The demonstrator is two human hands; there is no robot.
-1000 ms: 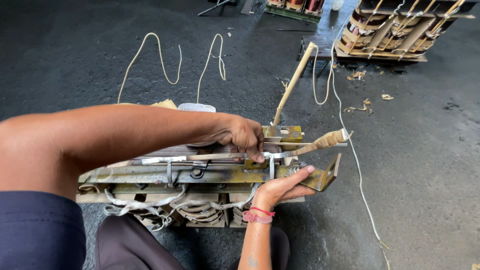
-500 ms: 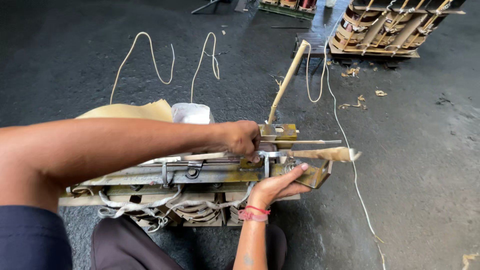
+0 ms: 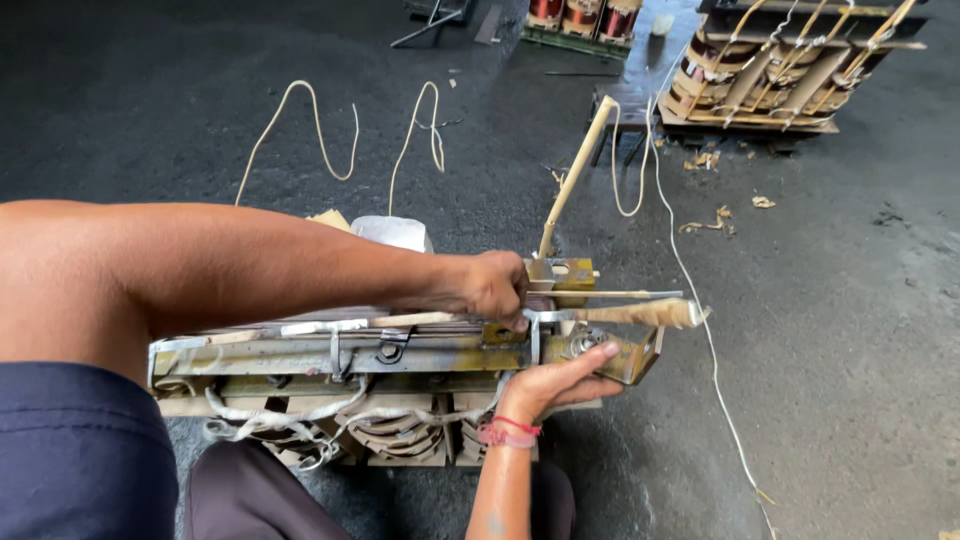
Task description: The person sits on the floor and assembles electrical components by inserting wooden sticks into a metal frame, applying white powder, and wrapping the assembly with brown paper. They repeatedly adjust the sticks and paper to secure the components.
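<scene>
Both hands at the transformer core's end
Left hand fisted on the top laminations; right hand, fingers open, cups the yellowed clamp bracket beneath the paper-wrapped lead

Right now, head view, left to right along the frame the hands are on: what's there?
Dark blue sleeve → metal frame → left hand → right hand → yellowed end bracket → paper-wrapped lead → thin white cord.

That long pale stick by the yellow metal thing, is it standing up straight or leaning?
Leaning. The pale stick rises from the yellow bracket and slants up to the right, its top toward the wooden pallet.
</scene>
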